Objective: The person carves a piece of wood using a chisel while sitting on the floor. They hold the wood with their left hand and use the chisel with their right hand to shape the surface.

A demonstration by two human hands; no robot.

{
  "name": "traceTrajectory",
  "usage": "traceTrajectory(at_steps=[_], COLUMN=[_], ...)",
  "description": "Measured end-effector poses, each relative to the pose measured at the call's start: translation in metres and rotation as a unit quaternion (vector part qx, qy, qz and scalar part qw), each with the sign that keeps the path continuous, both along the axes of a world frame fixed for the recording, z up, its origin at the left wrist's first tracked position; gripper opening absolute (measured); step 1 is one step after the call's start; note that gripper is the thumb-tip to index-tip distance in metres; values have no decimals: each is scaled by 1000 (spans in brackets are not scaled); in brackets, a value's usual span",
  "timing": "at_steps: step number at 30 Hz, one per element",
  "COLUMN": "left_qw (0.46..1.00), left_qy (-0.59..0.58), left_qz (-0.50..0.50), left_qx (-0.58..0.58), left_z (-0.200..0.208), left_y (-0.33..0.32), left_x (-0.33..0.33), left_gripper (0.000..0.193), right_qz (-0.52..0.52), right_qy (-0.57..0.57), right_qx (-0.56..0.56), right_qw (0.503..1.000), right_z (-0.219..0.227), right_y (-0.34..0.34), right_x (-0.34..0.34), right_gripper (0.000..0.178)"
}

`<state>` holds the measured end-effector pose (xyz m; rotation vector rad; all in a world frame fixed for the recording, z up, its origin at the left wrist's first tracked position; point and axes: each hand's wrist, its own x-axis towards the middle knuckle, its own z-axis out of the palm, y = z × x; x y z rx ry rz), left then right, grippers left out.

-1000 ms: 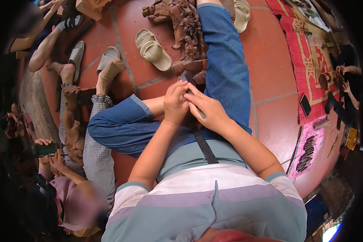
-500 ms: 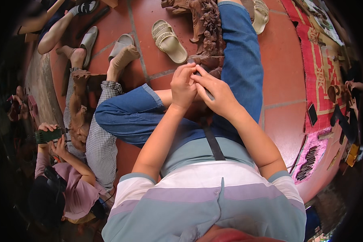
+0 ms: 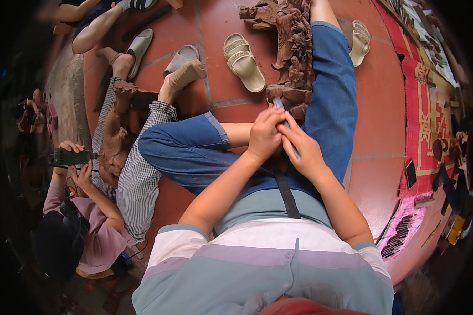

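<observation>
Your tool (image 3: 278, 103) shows more tip than a second ago, by the near end of the carving (image 3: 295, 63), so you're likely working there; left hand (image 3: 266, 132) and right hand (image 3: 304, 151) grip it closely.

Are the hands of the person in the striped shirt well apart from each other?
No, the left hand and right hand meet at the slim grey tool.

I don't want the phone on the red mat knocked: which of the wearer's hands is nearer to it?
Right. The right hand is to the left of the phone, well apart from it; the left hand is farther left, beyond the right hand.
</observation>
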<state>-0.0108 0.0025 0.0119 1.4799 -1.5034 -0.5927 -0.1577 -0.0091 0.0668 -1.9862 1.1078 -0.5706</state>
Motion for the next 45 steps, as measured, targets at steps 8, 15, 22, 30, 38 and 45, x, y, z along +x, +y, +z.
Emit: traceTrajectory(at_steps=[8, 15, 22, 30, 38, 45], left_qw=[1000, 1000, 998, 998, 996, 999], left_qy=[-15, 8, -25, -51, -77, -31], left_qz=[4, -8, -51, -46, -38, -30], left_qx=[-16, -7, 18, 11, -20, 8], left_z=[0, 19, 11, 2, 4, 27], left_y=[-19, -25, -13, -12, -24, -41], left_x=[9, 15, 12, 5, 10, 10], left_gripper=[23, 25, 24, 26, 21, 23], right_qz=[-36, -34, -21, -51, -67, -85], right_qy=[-10, 1, 32, -17, -34, -43], right_qx=[-35, -26, 42, 7, -19, -31], right_qw=[999, 999, 998, 998, 997, 995], right_z=[-6, 2, 9, -4, -3, 4], right_y=[-8, -13, -5, 1, -8, -13], right_x=[14, 16, 7, -1, 7, 11], right_gripper=[32, 31, 32, 27, 26, 29])
